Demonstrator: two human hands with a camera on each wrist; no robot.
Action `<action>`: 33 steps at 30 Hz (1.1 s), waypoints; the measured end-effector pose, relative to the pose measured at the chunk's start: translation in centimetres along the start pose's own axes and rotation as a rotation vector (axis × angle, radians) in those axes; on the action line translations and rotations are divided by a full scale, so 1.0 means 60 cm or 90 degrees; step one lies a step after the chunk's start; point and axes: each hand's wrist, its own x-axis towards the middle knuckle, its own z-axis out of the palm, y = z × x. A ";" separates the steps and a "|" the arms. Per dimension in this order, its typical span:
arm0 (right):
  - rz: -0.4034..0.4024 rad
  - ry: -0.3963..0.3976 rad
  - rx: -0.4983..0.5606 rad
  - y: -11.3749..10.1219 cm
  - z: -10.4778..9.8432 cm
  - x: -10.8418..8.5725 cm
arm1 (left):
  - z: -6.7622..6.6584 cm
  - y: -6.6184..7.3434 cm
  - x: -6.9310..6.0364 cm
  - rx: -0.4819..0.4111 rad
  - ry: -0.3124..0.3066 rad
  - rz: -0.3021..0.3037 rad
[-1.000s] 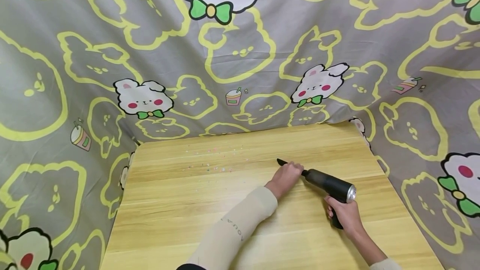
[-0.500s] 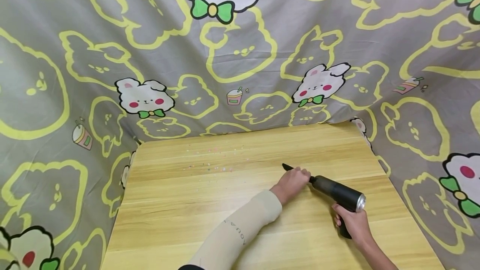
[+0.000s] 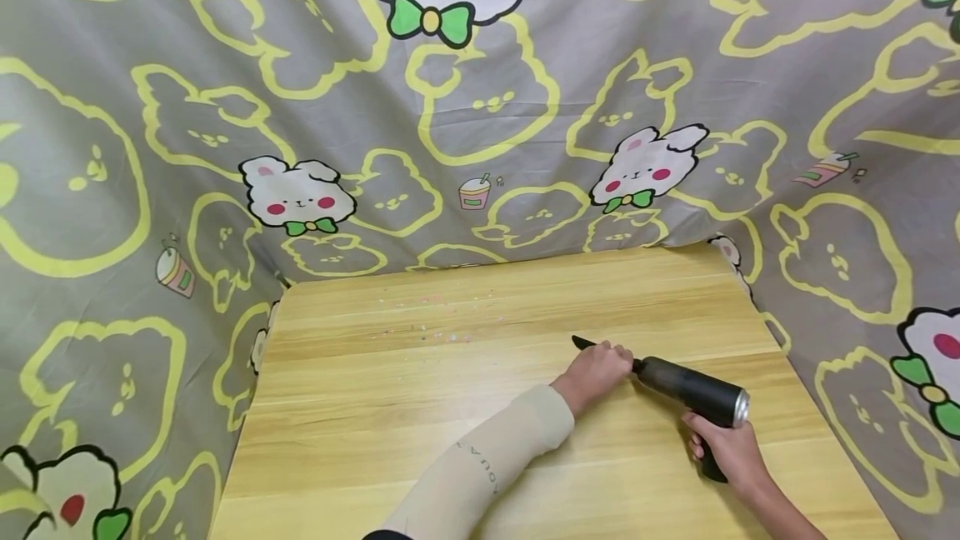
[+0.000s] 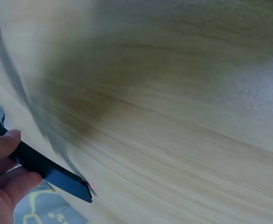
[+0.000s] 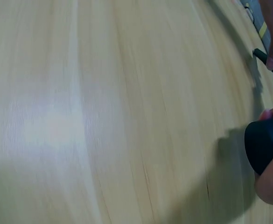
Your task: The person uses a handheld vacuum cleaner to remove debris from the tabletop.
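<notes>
A black handheld vacuum cleaner point(image 3: 686, 386) with a silver rear end is held above the wooden table, pointing to the far left. My right hand point(image 3: 731, 448) is wrapped round its pistol-style handle point(image 5: 267, 142), whose rounded base shows in the right wrist view. My left hand point(image 3: 600, 372) grips the slim black nozzle point(image 4: 57, 175) at the front, fingers and thumb on either side of it. The nozzle's slanted tip sticks out past those fingers. Small coloured specks point(image 3: 452, 338) lie scattered on the table, left of the nozzle and apart from it.
The wooden table point(image 3: 360, 415) fills the lower part of the head view. A grey curtain point(image 3: 517, 132) with yellow outlines and white rabbits hangs behind it and along both sides. Shadows of the hands and vacuum cleaner fall on the tabletop.
Both hands have carried the vacuum cleaner to the right and slightly towards the near edge. Their hold on it looks the same. The scattered specks look unmoved on the table.
</notes>
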 end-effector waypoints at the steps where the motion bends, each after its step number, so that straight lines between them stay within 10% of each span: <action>1: -0.005 -0.006 -0.001 0.000 -0.003 0.001 | -0.001 0.001 0.000 0.005 0.003 0.001; 33: -0.041 -0.111 0.005 -0.004 0.042 0.030 | 0.004 -0.032 -0.064 0.011 -0.014 -0.024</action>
